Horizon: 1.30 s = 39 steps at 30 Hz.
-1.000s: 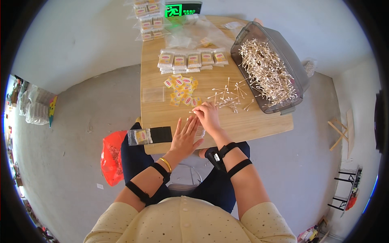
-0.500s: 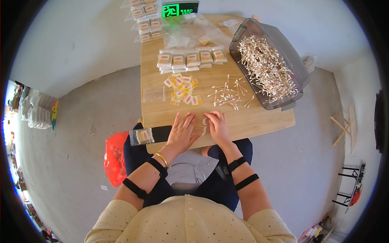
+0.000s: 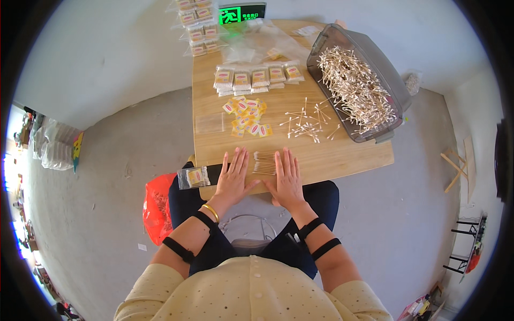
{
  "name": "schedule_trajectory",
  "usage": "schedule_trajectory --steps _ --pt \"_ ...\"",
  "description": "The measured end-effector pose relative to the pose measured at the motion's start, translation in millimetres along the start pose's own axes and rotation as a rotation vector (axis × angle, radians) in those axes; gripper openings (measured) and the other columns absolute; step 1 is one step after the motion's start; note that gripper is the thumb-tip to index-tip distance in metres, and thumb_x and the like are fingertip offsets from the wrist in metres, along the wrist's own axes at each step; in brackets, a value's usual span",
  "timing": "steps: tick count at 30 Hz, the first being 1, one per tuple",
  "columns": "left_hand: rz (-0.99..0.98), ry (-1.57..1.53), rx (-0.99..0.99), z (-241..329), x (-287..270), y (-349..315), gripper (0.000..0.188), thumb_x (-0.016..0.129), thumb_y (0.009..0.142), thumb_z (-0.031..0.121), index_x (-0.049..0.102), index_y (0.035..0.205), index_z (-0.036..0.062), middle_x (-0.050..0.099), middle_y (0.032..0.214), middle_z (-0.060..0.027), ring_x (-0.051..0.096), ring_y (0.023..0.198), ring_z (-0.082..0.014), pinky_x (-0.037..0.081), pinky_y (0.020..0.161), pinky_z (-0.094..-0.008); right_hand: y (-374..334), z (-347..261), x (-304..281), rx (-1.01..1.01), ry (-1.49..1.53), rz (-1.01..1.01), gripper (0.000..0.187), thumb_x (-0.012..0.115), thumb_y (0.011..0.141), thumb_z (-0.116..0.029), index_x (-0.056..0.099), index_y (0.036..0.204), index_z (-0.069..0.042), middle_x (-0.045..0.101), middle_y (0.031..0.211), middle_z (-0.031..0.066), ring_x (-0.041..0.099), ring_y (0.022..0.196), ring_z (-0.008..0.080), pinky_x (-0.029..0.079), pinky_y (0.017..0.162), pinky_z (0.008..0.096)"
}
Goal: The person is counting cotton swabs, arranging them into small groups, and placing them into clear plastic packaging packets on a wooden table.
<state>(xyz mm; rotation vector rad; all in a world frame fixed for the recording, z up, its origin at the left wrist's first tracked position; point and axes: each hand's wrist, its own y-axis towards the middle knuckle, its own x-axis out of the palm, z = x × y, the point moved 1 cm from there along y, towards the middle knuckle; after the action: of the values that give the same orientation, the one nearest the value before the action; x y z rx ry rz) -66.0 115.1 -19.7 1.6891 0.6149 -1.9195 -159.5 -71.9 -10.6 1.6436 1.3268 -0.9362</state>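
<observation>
A row of cotton swabs lies side by side on the wooden table near its front edge. Flat on the left of the row is my left hand, fingers stretched out, over the end of a black strip. My right hand rests at the row's right end, its fingers straight and slightly apart. Both thumbs point in toward each other below the swabs. On the strip's left end lies a clear bag of swabs with a yellow label.
Small yellow-white cards and loose swabs lie farther back. Behind the cards stand stacked swab packs. A grey bin of swabs sits at the right. A flat clear bag lies left; a red bag is beside my leg.
My right hand has gone from bent fingers at the swabs' upper right to lying straight along their right end. The left hand has straightened its fingers. The whole view has shifted slightly.
</observation>
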Motion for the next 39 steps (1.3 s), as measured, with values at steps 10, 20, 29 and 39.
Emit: schedule_trajectory --steps 10,20,29,39 --pt "0.033 -0.013 -0.027 17 15 12 0.095 0.026 0.101 0.068 0.020 0.160 -0.0065 0.017 0.169 -0.0215 0.007 0.159 -0.0325 0.000 0.128 -0.0537 13 -6 34 -0.003 -0.110 -0.004 0.088 0.062 0.094 -0.039 0.022 0.159 0.006 0.016 0.165 0.0313 0.015 0.155 0.0441 0.015 0.127 0.0522" --pt "0.145 -0.278 -0.045 1 3 -2 0.090 0.057 0.097 0.049 0.022 0.159 -0.0062 0.024 0.166 -0.0230 0.019 0.156 -0.0342 0.012 0.129 -0.0491 7 -7 6 -0.005 0.047 0.060 0.080 0.072 0.087 -0.024 0.035 0.154 0.000 0.030 0.159 0.0288 0.026 0.150 0.0462 0.023 0.125 0.0526" --pt "0.212 -0.328 -0.020 0 1 -7 0.084 0.068 0.090 0.037 0.031 0.155 -0.0021 0.039 0.158 -0.0172 0.033 0.151 -0.0304 0.018 0.129 -0.0482 -11 -21 2 -0.085 0.119 0.063 0.038 0.072 0.082 -0.014 0.067 0.120 -0.009 0.049 0.134 0.0181 0.048 0.126 0.0391 0.043 0.104 0.0495" --pt "0.238 -0.356 -0.023 0 2 -6 0.080 0.070 0.087 0.036 0.039 0.150 -0.0032 0.043 0.155 -0.0173 0.034 0.150 -0.0307 0.021 0.128 -0.0470 -3 -22 -3 -0.096 0.093 0.068 0.042 0.072 0.082 -0.016 0.065 0.123 -0.008 0.049 0.136 0.0180 0.047 0.128 0.0394 0.042 0.105 0.0501"
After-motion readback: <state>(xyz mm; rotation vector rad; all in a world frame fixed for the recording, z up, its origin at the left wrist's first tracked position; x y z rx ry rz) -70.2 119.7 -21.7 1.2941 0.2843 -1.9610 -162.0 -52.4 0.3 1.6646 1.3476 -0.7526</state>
